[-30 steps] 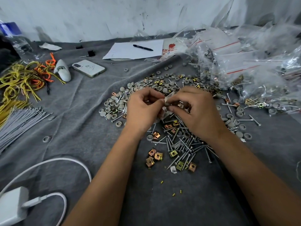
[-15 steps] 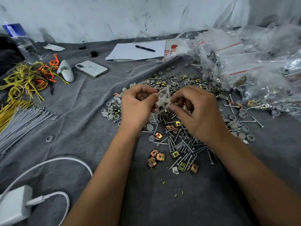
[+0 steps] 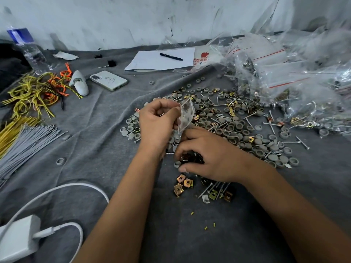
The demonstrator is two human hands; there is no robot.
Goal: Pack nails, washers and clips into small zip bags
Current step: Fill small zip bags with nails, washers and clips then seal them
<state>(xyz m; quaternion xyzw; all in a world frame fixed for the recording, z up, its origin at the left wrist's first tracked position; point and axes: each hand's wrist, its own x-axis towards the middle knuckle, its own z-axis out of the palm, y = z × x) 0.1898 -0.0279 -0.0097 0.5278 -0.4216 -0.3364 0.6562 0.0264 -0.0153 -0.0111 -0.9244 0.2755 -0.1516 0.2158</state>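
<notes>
My left hand [image 3: 157,124] pinches a small clear zip bag [image 3: 186,115] by its edge and holds it upright above the pile; some small parts show inside it. My right hand [image 3: 207,158] is lowered onto the cloth below the bag, fingers curled over a dark cluster of nails and clips [image 3: 191,158]. Grey washers [image 3: 235,128] and loose nails [image 3: 302,142] spread to the right. Several brass clips [image 3: 183,184] lie just in front of my right hand.
A heap of filled zip bags [image 3: 296,73] fills the back right. At the left lie grey cable ties [image 3: 28,143], yellow and orange wires [image 3: 36,92], a phone [image 3: 108,80] and a water bottle [image 3: 26,48]. Paper with a pen [image 3: 171,56] sits at the back. A white charger [image 3: 18,238] is near left.
My right hand let go of the bag and dropped down to the nails and clips on the cloth. My left hand stayed up, holding the bag alone.
</notes>
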